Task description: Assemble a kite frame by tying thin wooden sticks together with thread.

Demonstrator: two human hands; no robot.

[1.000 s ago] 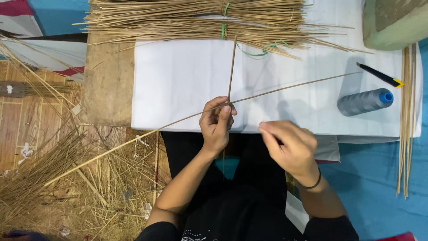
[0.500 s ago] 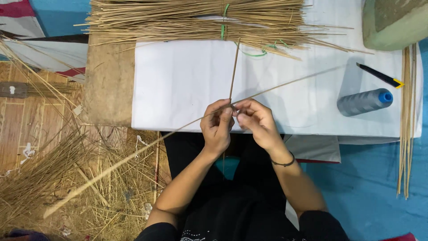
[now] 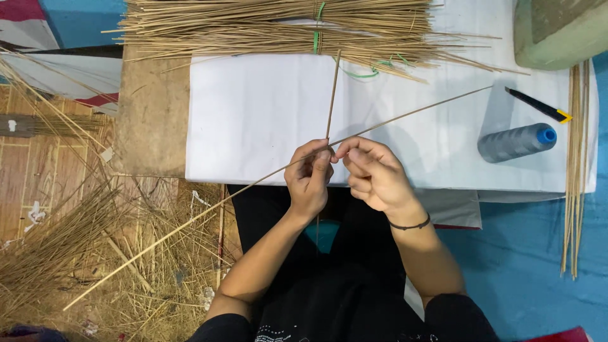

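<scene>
— At the centre of the frame?
— Two thin sticks crossed: a long stick slanting from lower left to upper right, and a short stick standing nearly straight up from the crossing, its tip reaching the bundle above.

— And the hands?
— Left hand and right hand meeting at the crossing, just at the near edge of the white sheet. Left grip pressed together, pinching both sticks where they cross. Right grip pinched close beside it, fingertips touching the left's (whether on the long stick or on something too fine to see, cannot tell). A dark band around the right wrist.

— Farther out?
— Along the top, a big bundle of sticks lying across, tied with a green band. At right on the sheet, a grey thread spool with a blue end, lying on its side; just above it a black cutter with a yellow tip. Beyond the sheet's right edge, a few sticks lying lengthwise on the blue floor.

— Left side?
— Bare brown tabletop beside the sheet, then loose straw litter spread over the lower left.
</scene>
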